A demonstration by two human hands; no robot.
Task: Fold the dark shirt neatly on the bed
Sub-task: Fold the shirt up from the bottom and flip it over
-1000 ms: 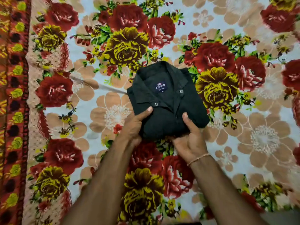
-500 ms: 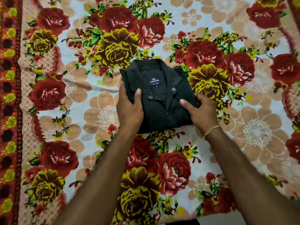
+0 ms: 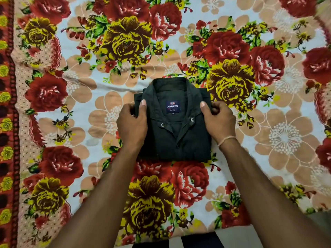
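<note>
Both hands on my folded dark shirt (image 3: 174, 138), flat on the flowery bedsheet (image 3: 100, 97).
My left hand (image 3: 131, 126) and right hand (image 3: 219, 120) have fingers curled round its side edges, thumbs on top.

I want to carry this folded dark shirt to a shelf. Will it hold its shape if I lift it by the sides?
Probably not on its own. The dark shirt is soft layered cloth, so it would likely sag in the middle. It looks light. The left hand and right hand hold only its edges; sliding palms underneath should keep the folds and collar tidy.
</note>
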